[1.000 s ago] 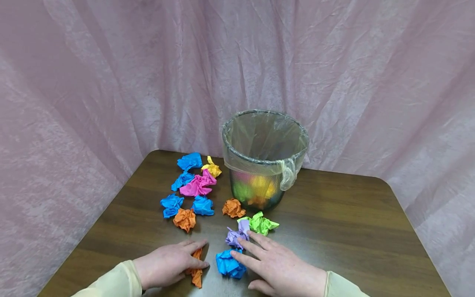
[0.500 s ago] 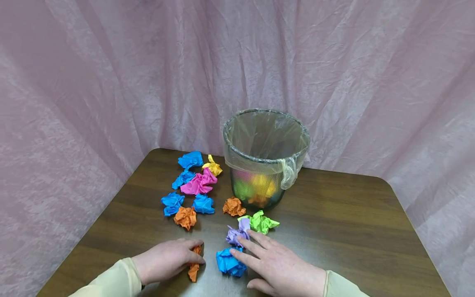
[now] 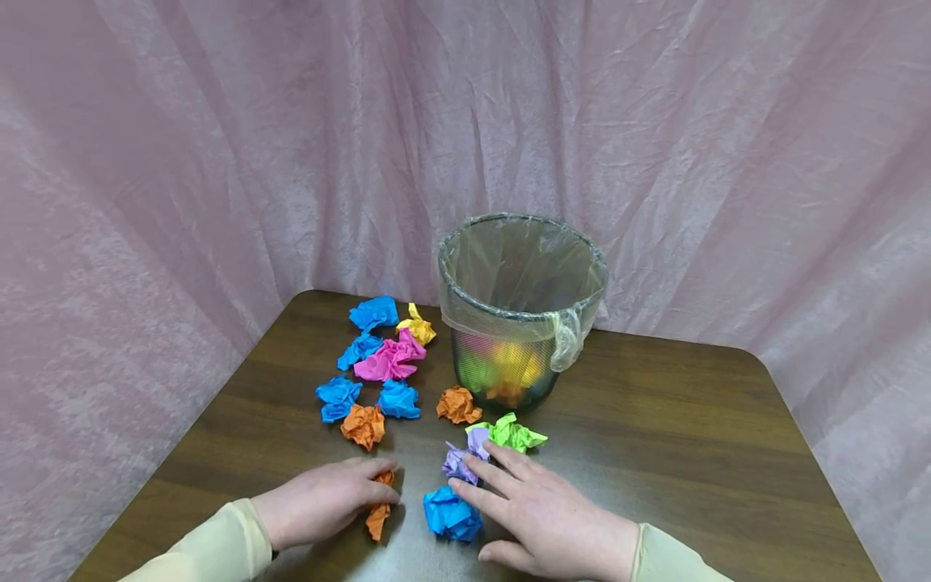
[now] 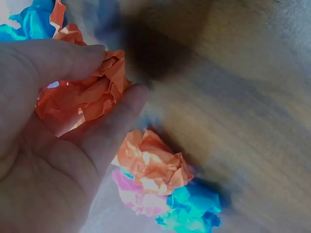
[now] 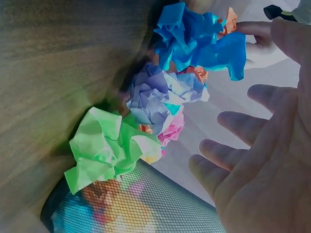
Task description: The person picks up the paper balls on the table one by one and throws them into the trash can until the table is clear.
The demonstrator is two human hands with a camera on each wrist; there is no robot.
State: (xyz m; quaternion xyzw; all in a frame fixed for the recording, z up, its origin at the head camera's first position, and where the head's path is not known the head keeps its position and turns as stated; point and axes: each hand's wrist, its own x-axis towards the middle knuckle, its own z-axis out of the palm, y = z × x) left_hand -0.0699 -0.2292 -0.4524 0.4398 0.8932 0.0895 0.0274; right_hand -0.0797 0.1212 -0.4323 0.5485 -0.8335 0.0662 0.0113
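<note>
My left hand (image 3: 327,497) pinches a long crumpled piece of orange paper (image 4: 87,94) between thumb and fingers, low over the front of the table. My right hand (image 3: 545,513) has its fingers spread and holds nothing. In the head view its fingertips overlap a purple crumpled paper (image 3: 458,462) and reach the edge of a blue paper ball (image 3: 451,516). The right wrist view shows a gap between those fingers and the purple paper (image 5: 150,94). Just beyond it lies a light green crumpled paper (image 3: 515,435).
A mesh wastebasket (image 3: 502,311) with a clear liner stands at the back, coloured paper balls inside. An orange ball (image 3: 458,405) lies by its base. To the left are several blue balls (image 3: 398,400), a pink one (image 3: 393,357), a yellow one (image 3: 418,326) and an orange one (image 3: 364,427).
The left thumb and fingers have closed in on the orange paper and shifted it slightly away from the front edge. The right hand has hardly moved.
</note>
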